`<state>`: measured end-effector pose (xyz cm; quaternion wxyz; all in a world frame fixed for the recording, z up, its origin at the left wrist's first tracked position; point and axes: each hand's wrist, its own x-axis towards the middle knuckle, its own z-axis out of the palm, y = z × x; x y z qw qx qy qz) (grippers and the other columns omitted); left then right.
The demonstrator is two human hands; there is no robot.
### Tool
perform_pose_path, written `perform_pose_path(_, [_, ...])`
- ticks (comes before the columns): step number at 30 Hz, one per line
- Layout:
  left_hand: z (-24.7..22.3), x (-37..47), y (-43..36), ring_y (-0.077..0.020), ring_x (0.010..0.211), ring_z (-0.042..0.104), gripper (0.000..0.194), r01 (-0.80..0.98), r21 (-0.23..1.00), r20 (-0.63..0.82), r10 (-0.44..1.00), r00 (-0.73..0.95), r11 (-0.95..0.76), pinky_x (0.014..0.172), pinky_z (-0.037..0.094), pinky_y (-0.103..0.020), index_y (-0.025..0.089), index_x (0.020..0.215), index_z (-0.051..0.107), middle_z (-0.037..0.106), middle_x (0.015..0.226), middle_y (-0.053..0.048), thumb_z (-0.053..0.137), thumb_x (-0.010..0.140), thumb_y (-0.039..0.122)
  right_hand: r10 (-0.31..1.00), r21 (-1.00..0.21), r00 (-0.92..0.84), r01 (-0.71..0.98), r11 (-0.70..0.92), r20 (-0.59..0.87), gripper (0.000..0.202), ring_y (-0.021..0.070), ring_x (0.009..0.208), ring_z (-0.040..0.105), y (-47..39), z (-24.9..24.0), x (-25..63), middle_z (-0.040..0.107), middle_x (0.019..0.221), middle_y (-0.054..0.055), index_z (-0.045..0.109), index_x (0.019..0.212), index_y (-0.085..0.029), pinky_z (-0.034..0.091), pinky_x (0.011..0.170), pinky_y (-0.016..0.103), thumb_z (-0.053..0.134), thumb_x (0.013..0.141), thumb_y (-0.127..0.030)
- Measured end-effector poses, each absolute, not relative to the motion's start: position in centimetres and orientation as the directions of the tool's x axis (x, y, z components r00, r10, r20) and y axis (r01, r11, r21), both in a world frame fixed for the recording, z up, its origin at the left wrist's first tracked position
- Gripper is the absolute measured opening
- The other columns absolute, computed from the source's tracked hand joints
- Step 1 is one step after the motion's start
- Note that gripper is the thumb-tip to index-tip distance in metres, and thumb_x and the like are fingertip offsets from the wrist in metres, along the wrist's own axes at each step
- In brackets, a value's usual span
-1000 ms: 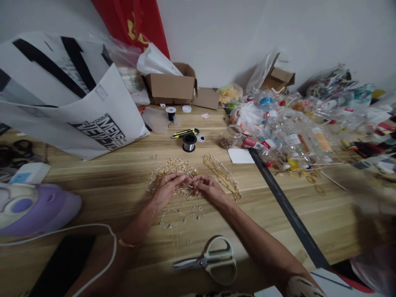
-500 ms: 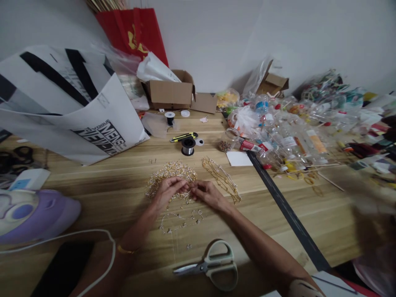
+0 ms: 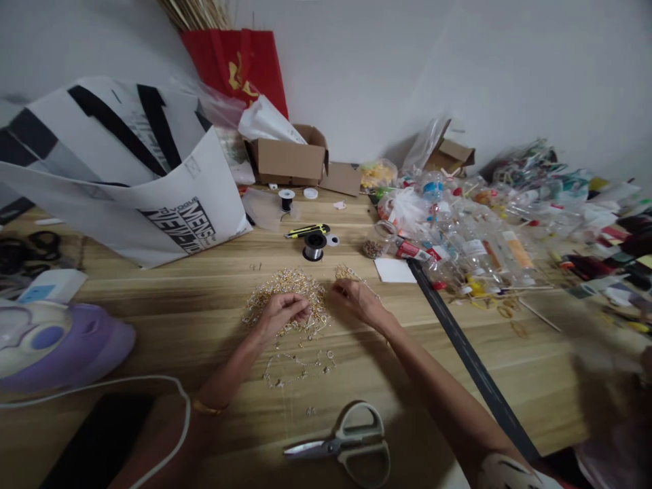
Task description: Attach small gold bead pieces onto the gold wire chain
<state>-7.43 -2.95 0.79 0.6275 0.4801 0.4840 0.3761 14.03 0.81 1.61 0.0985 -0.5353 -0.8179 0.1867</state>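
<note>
My left hand point(image 3: 281, 314) is over the right part of a pile of gold and silver beaded chains point(image 3: 278, 282), its thumb and fingertips pinched together. What it pinches is too small to make out. To the right of the pile, my right hand point(image 3: 359, 302) hangs with curled fingers, partly covering some laid-out gold chains point(image 3: 349, 273). Whether anything is between those fingertips cannot be seen. A silver chain with small charms point(image 3: 300, 373) lies in a loose loop nearer me. Below it rest scissors with pale handles point(image 3: 351, 441) and a few tiny metal bits point(image 3: 310, 411).
Behind the pile are a wire spool point(image 3: 314, 248), a yellow-black cutter knife point(image 3: 307, 231) and a second spool point(image 3: 286, 200). A white bag point(image 3: 204, 183) and a purple object point(image 3: 86, 346) stand left. Plastic bottles point(image 3: 473, 248) crowd the right. A white cable point(image 3: 178, 394) crosses the lower left.
My hands, which met over the pile, have come apart. My right hand has moved right and away from me, over the laid-out gold chains; my left has stayed at the pile.
</note>
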Motion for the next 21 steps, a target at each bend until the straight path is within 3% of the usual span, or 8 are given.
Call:
perform_pose_path(3, [0.6, -7.5, -2.9, -0.0114, 0.059, 0.059, 0.027, -0.025, 0.967, -0.242, 0.941, 0.238, 0.255, 0.06, 0.046, -0.023, 0.014, 0.069, 0.067, 0.068, 0.067, -0.002, 0.071, 0.068, 0.041, 0.935, -0.281, -0.35, 0.904, 0.321, -0.057, 0.016, 0.0146, 0.079, 0.061, 3.2, 1.3, 13.5, 0.069, 0.092, 0.006, 0.064, 0.094, -0.017, 0.038, 0.066, 0.021, 0.05, 0.087, -0.018])
perform_pose_path(13, [-0.1, -7.9, -2.6, -0.0118, 0.059, 0.059, 0.033, -0.043, 0.969, -0.228, 0.95, 0.213, 0.242, 0.058, 0.045, -0.023, 0.014, 0.066, 0.066, 0.068, 0.065, -0.003, 0.073, 0.064, 0.046, 0.97, -0.055, -0.228, 0.973, 0.224, -0.085, 0.026, 0.0271, 0.098, 0.061, 6.0, 0.0, 9.7, 0.063, 0.107, 0.018, 0.057, 0.106, -0.011, 0.042, 0.08, 0.033, 0.039, 0.093, -0.025])
perform_pose_path(21, [-0.3, -8.1, -2.4, -0.0132, 0.059, 0.06, 0.034, -0.082, 0.971, -0.205, 0.96, 0.193, 0.224, 0.058, 0.046, -0.024, 0.014, 0.069, 0.067, 0.069, 0.066, -0.004, 0.074, 0.063, 0.047, 0.963, 0.004, -0.214, 0.976, 0.218, -0.161, 0.026, 0.03, 0.104, 0.06, 7.3, -0.6, 9.4, 0.062, 0.108, 0.021, 0.056, 0.11, -0.011, 0.043, 0.083, 0.037, 0.039, 0.092, -0.019])
